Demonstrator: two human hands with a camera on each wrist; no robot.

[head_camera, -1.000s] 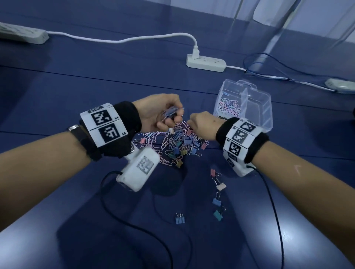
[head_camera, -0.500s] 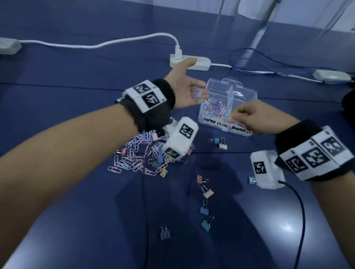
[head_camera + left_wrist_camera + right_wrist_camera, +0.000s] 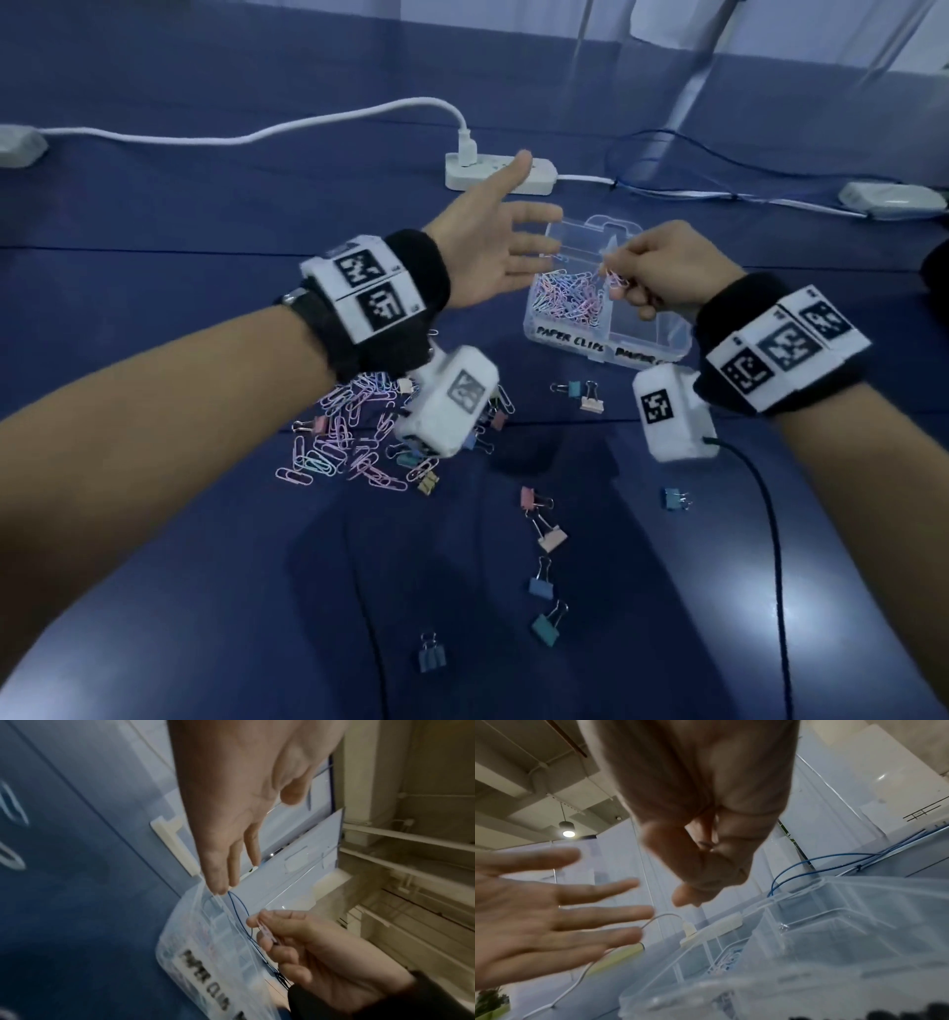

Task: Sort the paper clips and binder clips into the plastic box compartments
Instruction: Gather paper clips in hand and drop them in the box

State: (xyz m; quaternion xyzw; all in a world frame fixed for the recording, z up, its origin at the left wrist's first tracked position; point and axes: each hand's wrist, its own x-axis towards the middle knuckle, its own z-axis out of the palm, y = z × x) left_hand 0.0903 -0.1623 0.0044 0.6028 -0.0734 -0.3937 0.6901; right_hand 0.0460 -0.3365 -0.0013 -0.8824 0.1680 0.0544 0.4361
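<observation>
Thin wire is what you are dealing with here: the paper clips (image 3: pixel 354 442) are lying in a loose pastel heap on the blue bench (image 3: pixel 154 216), partly under your left wrist camera, and more are already filling the left compartment of the clear box (image 3: pixel 637 344), the one lettered PAPER CLIPS. Your right hand (image 3: pixel 662 277) is hovering over that box with its fingertips curled, pinching a small bunch of clips (image 3: pixel 616 280) close to the divider. Your left hand (image 3: pixel 493 252) is hanging flat and spread beside the box's left wall, holding nothing. I judge these clips as nearly weightless, springy and smooth, and they are likely to hook into one another, so you should be pinching a few at a time across their flat loops and expecting strays to trail along. The binder clips (image 3: pixel 544 524) are scattered on the near side of the bench, well apart from each other, with two lying just in front of the box. They look stiffer and a little heavier, with hard coloured bodies and loose wire handles; taking them by the body seems safer than by a swinging handle. The right compartment's contents are hidden behind your right hand, so I cannot tell what is in it.
</observation>
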